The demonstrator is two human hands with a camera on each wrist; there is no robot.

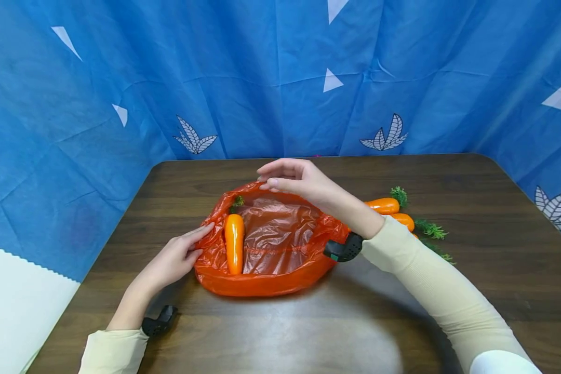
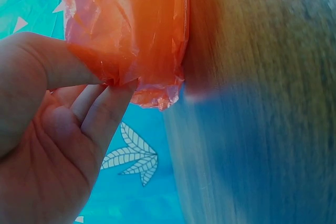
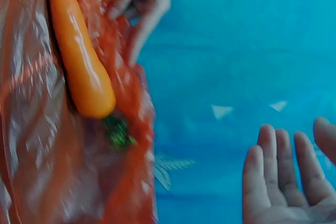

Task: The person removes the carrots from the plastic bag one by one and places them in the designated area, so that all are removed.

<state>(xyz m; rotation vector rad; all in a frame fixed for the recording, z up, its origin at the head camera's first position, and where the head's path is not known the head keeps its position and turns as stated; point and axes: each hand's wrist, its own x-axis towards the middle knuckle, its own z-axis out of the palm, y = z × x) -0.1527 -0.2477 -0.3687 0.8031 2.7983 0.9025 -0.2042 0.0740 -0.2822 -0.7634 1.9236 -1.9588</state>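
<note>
A red plastic bag (image 1: 266,284) lies spread with its mouth facing up. One orange carrot (image 1: 235,244) with a green top rests inside it along the left side. My left hand (image 1: 175,259) pinches the bag's left edge between thumb and fingers, as the plastic (image 2: 131,24) in the left wrist view shows. Above the far rim of the bag is my right hand (image 1: 299,179). The right wrist view shows that hand (image 3: 289,182) with its fingers extended and nothing in it, apart from the bag.
Several more carrots (image 1: 383,205) with green tops lie to the right of the bag, partly hidden behind my right forearm. All of this is on a dark wooden table (image 1: 472,208). A blue patterned curtain (image 1: 262,78) hangs behind the far edge.
</note>
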